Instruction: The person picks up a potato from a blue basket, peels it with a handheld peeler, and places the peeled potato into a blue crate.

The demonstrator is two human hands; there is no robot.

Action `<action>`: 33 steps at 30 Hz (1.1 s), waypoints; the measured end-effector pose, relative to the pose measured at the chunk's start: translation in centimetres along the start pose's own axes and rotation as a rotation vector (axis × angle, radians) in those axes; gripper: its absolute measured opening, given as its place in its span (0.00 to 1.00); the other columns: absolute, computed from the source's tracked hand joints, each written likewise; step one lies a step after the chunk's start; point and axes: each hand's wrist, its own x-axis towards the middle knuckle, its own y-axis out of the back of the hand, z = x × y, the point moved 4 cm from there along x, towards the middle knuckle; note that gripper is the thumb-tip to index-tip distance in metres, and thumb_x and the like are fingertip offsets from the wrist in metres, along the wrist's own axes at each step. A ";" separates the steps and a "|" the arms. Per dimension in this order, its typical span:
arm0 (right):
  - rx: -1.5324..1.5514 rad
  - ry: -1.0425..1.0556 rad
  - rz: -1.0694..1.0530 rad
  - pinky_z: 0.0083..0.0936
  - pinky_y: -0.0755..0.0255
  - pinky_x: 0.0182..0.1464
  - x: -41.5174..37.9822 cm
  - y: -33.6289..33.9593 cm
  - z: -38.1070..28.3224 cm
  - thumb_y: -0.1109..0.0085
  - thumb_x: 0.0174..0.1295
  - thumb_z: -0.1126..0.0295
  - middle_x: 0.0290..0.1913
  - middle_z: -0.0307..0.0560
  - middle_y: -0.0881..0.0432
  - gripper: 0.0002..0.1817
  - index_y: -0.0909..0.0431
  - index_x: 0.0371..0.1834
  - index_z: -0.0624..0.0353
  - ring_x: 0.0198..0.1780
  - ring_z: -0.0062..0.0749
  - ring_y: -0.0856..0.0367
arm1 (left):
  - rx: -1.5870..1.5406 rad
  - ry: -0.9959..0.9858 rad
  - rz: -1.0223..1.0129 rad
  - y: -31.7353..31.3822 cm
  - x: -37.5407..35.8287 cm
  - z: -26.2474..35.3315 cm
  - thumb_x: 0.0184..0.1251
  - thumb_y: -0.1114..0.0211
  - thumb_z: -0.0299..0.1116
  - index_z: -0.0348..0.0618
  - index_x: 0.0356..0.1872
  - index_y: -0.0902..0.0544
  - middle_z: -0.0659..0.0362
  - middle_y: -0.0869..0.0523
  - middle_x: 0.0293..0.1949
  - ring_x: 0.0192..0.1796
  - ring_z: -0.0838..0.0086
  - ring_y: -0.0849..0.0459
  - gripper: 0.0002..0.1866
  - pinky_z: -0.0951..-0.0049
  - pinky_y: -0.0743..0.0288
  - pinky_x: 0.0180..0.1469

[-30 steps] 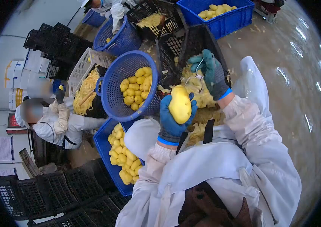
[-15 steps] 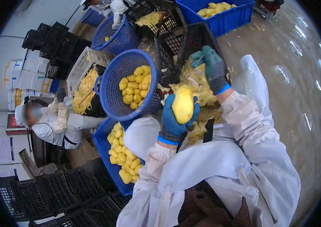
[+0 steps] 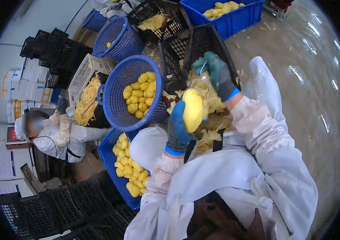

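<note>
A peeled yellow potato (image 3: 193,111) rests in my left hand (image 3: 179,127), which wears a blue and grey glove and is wrapped round it. Up and to the right of it, my right hand (image 3: 217,72), in a green and grey glove, is closed on a thin metal tool (image 3: 202,77), partly hidden by the fingers. Both hands are over a black crate (image 3: 231,60) with a heap of peelings (image 3: 215,105). To the left stands a blue round basket (image 3: 112,94) holding several potatoes (image 3: 139,96).
Peeled potatoes fill a blue bin (image 3: 106,154) at lower left. Another blue bin (image 3: 234,24) stands at the top. A person (image 3: 56,134) in white sits at the left by a white crate (image 3: 82,72). Black crates (image 3: 70,204) line the lower left; the floor (image 3: 298,80) looks wet.
My left hand has turned with the potato, so its back now shows less. My right hand has moved slightly left, and the metal tool now shows. The whole view has shifted a little.
</note>
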 end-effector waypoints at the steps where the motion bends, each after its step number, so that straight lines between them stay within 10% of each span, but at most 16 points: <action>1: 0.004 0.056 0.066 0.22 0.27 0.35 0.9 0.6 -1.0 0.55 0.68 0.53 0.33 0.48 0.17 0.22 0.23 0.34 0.62 0.27 0.26 0.22 | -0.221 0.113 -0.021 -0.9 -0.3 0.8 0.72 0.55 0.41 0.32 0.57 0.31 0.47 0.20 0.47 0.47 0.65 0.18 0.23 0.63 0.22 0.48; 6: 0.024 -0.165 -0.136 0.21 0.27 0.34 -2.4 -4.2 -1.2 0.54 0.67 0.50 0.30 0.46 0.17 0.23 0.24 0.36 0.62 0.28 0.25 0.21 | 0.349 -0.174 0.001 0.7 0.4 0.2 0.73 0.55 0.40 0.32 0.60 0.33 0.46 0.24 0.54 0.51 0.63 0.20 0.23 0.61 0.22 0.50; 10: 0.059 0.071 0.078 0.23 0.27 0.33 1.1 0.9 -2.0 0.55 0.68 0.50 0.33 0.50 0.16 0.22 0.25 0.39 0.61 0.26 0.28 0.21 | 0.877 -0.334 -0.003 0.8 -0.5 1.1 0.72 0.52 0.38 0.32 0.61 0.35 0.45 0.25 0.55 0.52 0.61 0.21 0.24 0.58 0.23 0.52; 13: 0.158 -0.069 -0.085 0.23 0.27 0.33 -2.4 -3.8 -1.9 0.55 0.68 0.49 0.30 0.48 0.17 0.24 0.22 0.36 0.61 0.26 0.27 0.21 | 0.854 -0.334 -0.006 -1.7 -1.2 2.8 0.71 0.53 0.39 0.33 0.61 0.35 0.47 0.25 0.55 0.50 0.60 0.20 0.23 0.58 0.22 0.50; 18: 0.166 -0.050 0.053 0.23 0.27 0.32 0.7 1.1 -0.1 0.53 0.66 0.49 0.33 0.50 0.16 0.23 0.24 0.38 0.61 0.26 0.28 0.22 | -0.266 0.114 -0.028 -1.9 -1.0 1.2 0.72 0.58 0.45 0.34 0.60 0.32 0.50 0.20 0.46 0.42 0.63 0.17 0.26 0.64 0.21 0.44; 30: 0.085 -0.053 -0.158 0.23 0.27 0.34 -3.3 -4.7 -1.4 0.52 0.67 0.52 0.31 0.48 0.17 0.21 0.24 0.36 0.62 0.28 0.28 0.21 | -0.156 0.084 0.024 -0.1 -0.8 0.8 0.69 0.52 0.44 0.33 0.54 0.28 0.49 0.19 0.44 0.41 0.63 0.17 0.23 0.63 0.21 0.45; 33: 0.139 0.057 0.149 0.23 0.27 0.35 0.9 1.0 -0.3 0.52 0.67 0.53 0.31 0.49 0.17 0.21 0.24 0.37 0.63 0.28 0.28 0.21 | -0.136 0.108 -0.029 0.0 -1.1 0.9 0.70 0.55 0.50 0.37 0.60 0.32 0.49 0.21 0.49 0.43 0.61 0.20 0.28 0.62 0.25 0.45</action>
